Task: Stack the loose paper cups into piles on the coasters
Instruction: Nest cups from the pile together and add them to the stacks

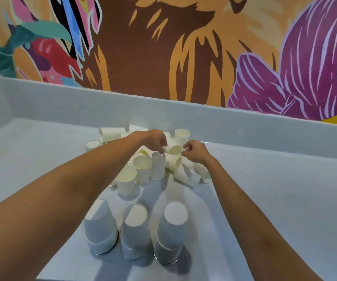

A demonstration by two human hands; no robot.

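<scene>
Table [285, 199]: task partly done. A large heap of loose cups [143, 169] lies unsorted at the far side. Nearer stand three short upside-down piles [135, 230] on coasters [166, 261] that barely show beneath. The left hand [155, 140] curls down onto an upturned cup [158, 167]; I cannot tell whether it grips. The right hand [194, 152] pinches a tilted cup [173, 161] by its rim.

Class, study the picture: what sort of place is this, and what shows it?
Probably a café or play space, though that is uncertain: a bright painted mural, a pale counter running below it, and disposable paper cups heaped there.
</scene>
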